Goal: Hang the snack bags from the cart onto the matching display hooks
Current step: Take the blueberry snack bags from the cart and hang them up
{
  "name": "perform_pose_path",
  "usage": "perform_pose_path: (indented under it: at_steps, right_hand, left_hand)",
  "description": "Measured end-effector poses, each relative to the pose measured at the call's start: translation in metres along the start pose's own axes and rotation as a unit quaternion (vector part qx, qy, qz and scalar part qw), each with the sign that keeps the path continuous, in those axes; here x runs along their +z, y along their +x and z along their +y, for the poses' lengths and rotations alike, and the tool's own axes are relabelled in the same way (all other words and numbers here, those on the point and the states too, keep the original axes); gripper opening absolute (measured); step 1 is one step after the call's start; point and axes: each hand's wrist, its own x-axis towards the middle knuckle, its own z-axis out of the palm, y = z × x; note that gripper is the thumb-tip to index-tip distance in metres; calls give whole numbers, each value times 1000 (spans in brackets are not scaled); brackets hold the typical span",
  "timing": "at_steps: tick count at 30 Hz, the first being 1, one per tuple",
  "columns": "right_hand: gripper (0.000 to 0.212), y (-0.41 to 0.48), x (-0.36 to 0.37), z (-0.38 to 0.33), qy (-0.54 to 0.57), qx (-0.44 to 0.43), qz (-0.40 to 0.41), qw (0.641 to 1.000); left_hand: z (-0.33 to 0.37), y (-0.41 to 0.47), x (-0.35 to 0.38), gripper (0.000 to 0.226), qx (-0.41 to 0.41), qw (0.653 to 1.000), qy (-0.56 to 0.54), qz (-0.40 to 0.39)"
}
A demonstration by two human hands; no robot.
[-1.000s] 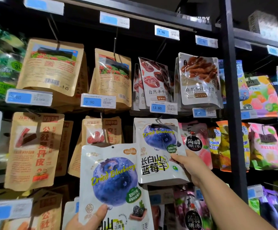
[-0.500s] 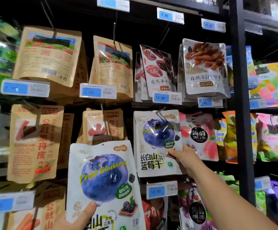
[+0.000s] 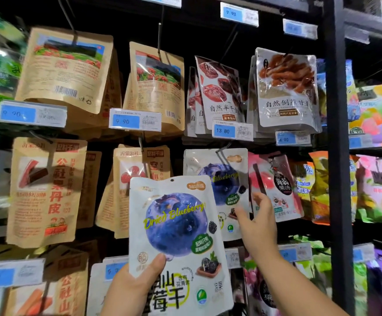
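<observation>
My left hand [image 3: 137, 286] grips the lower left of a white dried blueberry bag [image 3: 176, 224] and holds it upright in front of the display. Its top hole is free of any hook. Behind and up to the right, an identical blueberry bag [image 3: 219, 169] hangs on a metal hook [image 3: 222, 151]. The held bag covers that bag's lower left part. My right hand [image 3: 258, 226] is at the hanging bag's lower right edge, thumb on its front and fingers behind the edge.
Brown kraft fruit-snack bags [image 3: 46, 190] hang to the left, and dried fruit bags [image 3: 285, 90] hang above. Pink jelly bags [image 3: 274, 185] hang just right of the blueberry hook. Blue price tags [image 3: 232, 131] stick out on the rails. A black upright post [image 3: 338, 156] stands at right.
My left hand has lifted the blueberry bag up and to the right, so it now overlaps the hanging one. My right hand has stayed at the hanging bag's lower right edge.
</observation>
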Motion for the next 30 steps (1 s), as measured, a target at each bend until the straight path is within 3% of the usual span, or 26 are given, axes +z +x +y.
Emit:
perform_pose_path:
  at_steps: [3,6,8,10,13,16,20,23,30]
  right_hand:
    - [17,-12,-8,-12,144,60,-109,982]
    - [39,-23,-18,-19,220,159,-268,925]
    - [49,-33,-26,-15,238,183,-333,894]
    - [45,-42,-32,-11,244,177,-364,881]
    - [42,-45,-38,-5,267,191,-298,896]
    - [53,-37,-45,-2,265,189,-233,916]
    - [50,-27,-50,1,271,182,-181,928]
    - [51,-20,-54,0,284,172,-163,929]
    - [34,-6,-54,-2,283,142,-134,939]
  left_hand:
    - [-2,5,11,16,23,1000,-14,-5]
    - [-1,6,24,10,27,999,-19,-3]
    - [-1,7,31,5,20,1000,-14,2]
    - [-1,10,41,6,19,1000,-18,17]
    - [0,14,54,6,40,999,-16,-5]
    - [6,16,66,15,53,997,-1,-50]
    - [9,17,73,18,40,995,-17,-90]
    - [5,14,70,26,-13,988,-75,-132]
    - [-3,6,47,14,-51,995,-39,-82]
